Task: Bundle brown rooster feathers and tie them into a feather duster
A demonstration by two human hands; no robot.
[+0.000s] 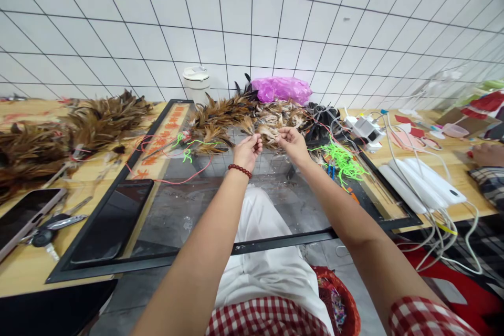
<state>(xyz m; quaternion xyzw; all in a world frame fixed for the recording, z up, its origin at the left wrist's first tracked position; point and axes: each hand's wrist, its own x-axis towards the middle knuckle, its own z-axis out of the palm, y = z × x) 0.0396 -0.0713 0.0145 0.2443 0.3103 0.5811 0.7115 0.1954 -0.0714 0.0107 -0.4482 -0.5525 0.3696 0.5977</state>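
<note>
Over the glass panel (303, 205), my left hand (247, 152) curls, fingertips together, contents unclear, while my right hand (293, 143) seemingly pinches pale feathers (268, 133) toward the panel's far side, apparently separating them, which next calls for gentle fingers.

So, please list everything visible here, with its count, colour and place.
feathers: many, brown, behind hands and left
plastic bag: one, purple, rear
lidded cup: one, white, rear
tiled wall: one, white, rear
table: one, light wood, below glass
framed glass: one, clear, below hands
strands: many, bright green, right
thin wire: uncounted, red, left
screens: three, black, left
keys: one bunch, silver and black, left
plugs and cables: several, mostly white, right
flat devices: count unclear, white, right
cut pieces: several, red, right rear
basket: one, red, floor
co-worker's hand: one, far right
trousers: one pair, white, lap
bracelet: one, dark red, left wrist
left hand: one, at feathers
right hand: one, at feathers
</note>
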